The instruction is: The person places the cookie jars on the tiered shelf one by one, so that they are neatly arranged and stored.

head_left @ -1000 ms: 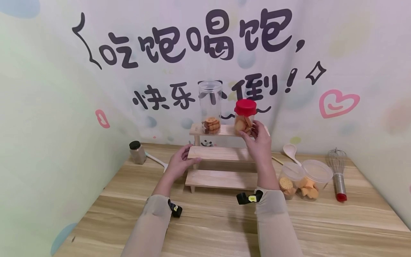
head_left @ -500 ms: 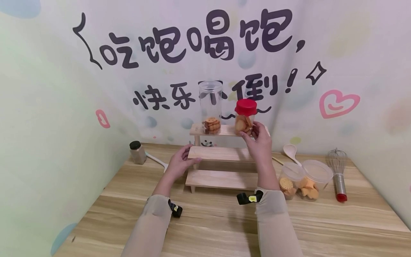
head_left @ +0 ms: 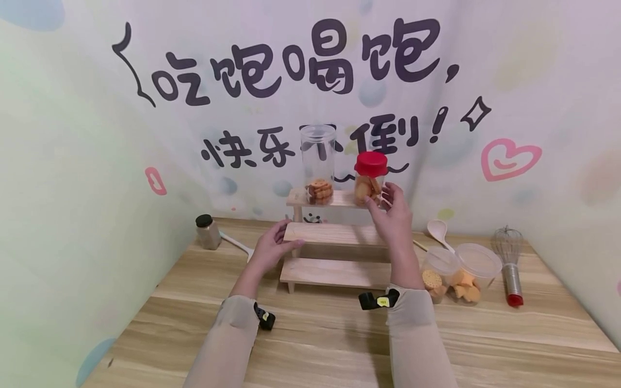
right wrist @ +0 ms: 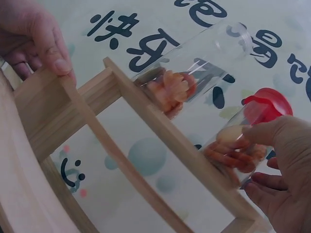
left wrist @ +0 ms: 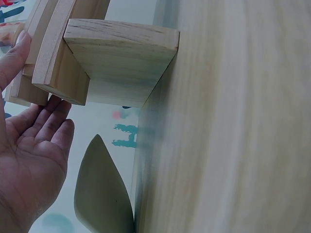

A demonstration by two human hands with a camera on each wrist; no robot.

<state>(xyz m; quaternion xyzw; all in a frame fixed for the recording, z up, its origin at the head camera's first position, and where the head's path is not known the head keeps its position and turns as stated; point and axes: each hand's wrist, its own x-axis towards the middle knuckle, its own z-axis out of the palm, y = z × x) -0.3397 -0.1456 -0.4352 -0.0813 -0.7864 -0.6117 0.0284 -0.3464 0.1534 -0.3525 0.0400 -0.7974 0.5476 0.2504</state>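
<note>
A clear jar with a red lid (head_left: 371,164) and cookies inside stands upright on the top shelf of a three-tier wooden stand (head_left: 335,233). My right hand (head_left: 394,218) is around the jar's lower right side, thumb on the near face and curled fingers by its far side, as the right wrist view also shows. At the stand's left end, my left hand (head_left: 268,249) holds the middle shelf's end, thumb on top and fingers behind. A tall lidless clear jar (head_left: 318,161) with a short pile of cookies is left of the red-lidded jar.
On the table (head_left: 310,334), a black-capped spice bottle (head_left: 208,233) and a white utensil (head_left: 236,243) lie to the left. Two clear tubs of cookies (head_left: 466,285), a spoon (head_left: 438,231) and a whisk (head_left: 511,269) are to the right. A printed cloth (head_left: 271,113) hangs behind.
My right hand has shifted slightly to the right and its fingers look a little looser about the red-lidded jar. The jar and my left hand keep their places.
</note>
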